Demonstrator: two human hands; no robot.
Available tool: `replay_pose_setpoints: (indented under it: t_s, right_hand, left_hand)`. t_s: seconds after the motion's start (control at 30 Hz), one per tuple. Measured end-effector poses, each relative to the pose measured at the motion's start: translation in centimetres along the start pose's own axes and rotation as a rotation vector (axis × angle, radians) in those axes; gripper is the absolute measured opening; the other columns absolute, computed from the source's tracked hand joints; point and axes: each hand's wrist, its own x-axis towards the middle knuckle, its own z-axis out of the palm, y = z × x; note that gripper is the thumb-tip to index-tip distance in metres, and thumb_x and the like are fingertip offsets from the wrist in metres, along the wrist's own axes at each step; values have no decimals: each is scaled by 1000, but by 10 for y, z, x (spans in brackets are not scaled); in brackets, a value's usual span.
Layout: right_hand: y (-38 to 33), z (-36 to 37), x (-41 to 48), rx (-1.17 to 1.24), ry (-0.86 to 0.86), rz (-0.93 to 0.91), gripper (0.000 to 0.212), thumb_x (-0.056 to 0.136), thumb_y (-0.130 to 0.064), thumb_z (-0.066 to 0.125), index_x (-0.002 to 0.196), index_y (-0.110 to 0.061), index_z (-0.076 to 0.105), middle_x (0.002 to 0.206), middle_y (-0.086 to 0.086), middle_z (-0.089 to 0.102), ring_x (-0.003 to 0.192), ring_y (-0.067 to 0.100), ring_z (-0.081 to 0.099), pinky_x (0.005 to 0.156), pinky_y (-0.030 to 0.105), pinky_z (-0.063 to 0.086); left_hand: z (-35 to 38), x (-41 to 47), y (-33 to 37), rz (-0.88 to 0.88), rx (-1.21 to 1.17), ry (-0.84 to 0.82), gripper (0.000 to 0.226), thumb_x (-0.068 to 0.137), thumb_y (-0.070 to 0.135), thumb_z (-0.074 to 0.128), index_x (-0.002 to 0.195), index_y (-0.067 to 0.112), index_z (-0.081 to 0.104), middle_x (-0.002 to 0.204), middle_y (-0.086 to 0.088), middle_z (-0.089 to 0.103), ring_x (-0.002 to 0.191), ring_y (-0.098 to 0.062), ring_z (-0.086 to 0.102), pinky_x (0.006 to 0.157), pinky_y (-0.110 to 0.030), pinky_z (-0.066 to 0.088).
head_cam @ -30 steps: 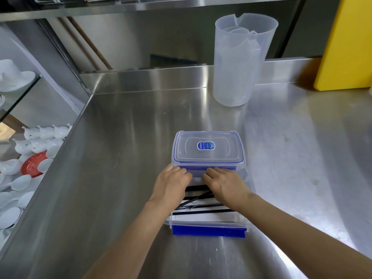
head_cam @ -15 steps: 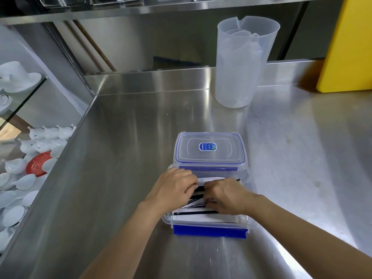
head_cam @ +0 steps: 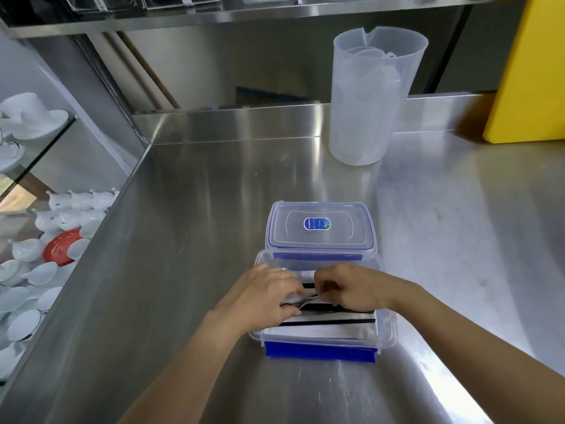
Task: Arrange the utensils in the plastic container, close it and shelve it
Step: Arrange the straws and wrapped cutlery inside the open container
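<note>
A clear plastic container [head_cam: 386, 327] with a blue front latch sits open on the steel counter. Black utensils [head_cam: 327, 322] lie inside it on a white lining. Its clear lid [head_cam: 321, 228], blue-rimmed with a round blue sticker, rests just behind it, overlapping the far rim. My left hand [head_cam: 263, 296] and my right hand [head_cam: 354, 290] are both inside the container. Their fingers pinch a thin metal utensil [head_cam: 301, 300] between them. Most of that utensil is hidden by the fingers.
A tall translucent plastic jug [head_cam: 371, 96] stands at the back of the steel counter [head_cam: 183, 270]. A yellow board [head_cam: 529, 71] leans at the far right. White cups and a red plate [head_cam: 62, 244] lie below the counter's left edge. A steel shelf [head_cam: 244, 16] runs overhead.
Both hands moved from the lid's near edge down into the container and closed their fingers on the utensils. The camera tilted slightly; lid and container stayed put.
</note>
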Motion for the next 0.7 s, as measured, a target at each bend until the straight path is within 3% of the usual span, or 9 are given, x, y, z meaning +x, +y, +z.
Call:
replay_pose_setpoints:
  t_s: [0.17,0.33,0.47,0.53,0.6,0.7]
  right_hand:
    - [1,-2,-4,9,23,-12,9,84,-12,63,93,-9,65,90,9,67,77,18,57,75,34,51]
    - [8,4,1,-154,277,-66,16,85,-12,64,102,-11,63,91,5,66,75,19,55,71,30,49]
    - [11,14,13,-404,432,-106,19,87,-13,60,104,-6,67,101,12,70,88,32,65,70,36,51]
    - [7,17,16,-522,480,-134,12,74,-7,73,84,-3,70,82,15,73,70,33,69,53,33,55]
    - [3,21,17,-592,508,-145,20,53,-4,84,65,-6,68,60,10,69,48,28,65,37,25,51]
    - [2,26,19,-634,530,-145,27,45,-4,87,63,-9,68,54,5,66,43,23,62,35,21,48]
  left_hand:
    - [4,0,3,6,-19,15,24,81,41,62,98,24,65,90,9,65,86,-10,53,84,-28,40]
    - [0,5,2,-12,168,165,20,76,20,72,93,10,67,85,-4,63,78,-22,58,70,-34,46]
    - [0,11,7,-98,257,185,16,64,4,77,76,6,66,77,-7,61,69,-24,57,61,-32,48]
    - [2,12,8,-125,305,147,21,55,0,79,68,8,65,73,-6,60,65,-23,57,60,-30,49]
    - [3,13,9,-138,322,110,24,48,0,81,62,10,64,64,-5,60,59,-22,58,59,-29,51]
    - [2,15,10,-151,343,65,29,39,-3,80,54,13,61,51,-3,58,49,-22,56,55,-25,49]
